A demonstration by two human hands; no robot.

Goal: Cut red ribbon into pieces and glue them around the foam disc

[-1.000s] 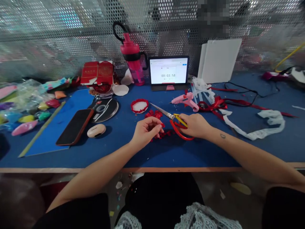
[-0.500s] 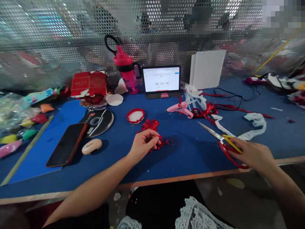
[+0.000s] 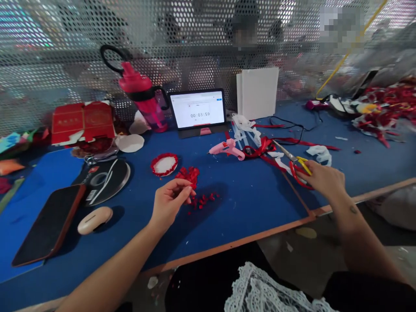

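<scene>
My right hand (image 3: 325, 178) grips a pair of scissors (image 3: 288, 152) with red and yellow handles. The tips point away to the left, over the red ribbon (image 3: 264, 146). Thumb and fingers of my left hand (image 3: 170, 200) are pinched together; what they hold, if anything, is too small to make out. Just behind that hand lies a heap of red ribbon pieces (image 3: 190, 174), with small red scraps (image 3: 202, 200) scattered to its right. A white disc with a red ruffled rim (image 3: 164, 164) rests further back. Between the hands is a pink glue gun (image 3: 226, 149), its nozzle facing left.
A phone (image 3: 48, 223), a beige case (image 3: 95, 219) and a black ribbon spool (image 3: 105, 180) lie at the left. Behind stand a pink bottle (image 3: 143, 102), a tablet (image 3: 198, 110) and white boards (image 3: 260, 93). White lace ribbon (image 3: 320, 154) lies beyond my right hand.
My right hand has carried the scissors away from the table's front edge, toward the ribbons. My left hand stays pinched near the red pieces. The view has swung to the right.
</scene>
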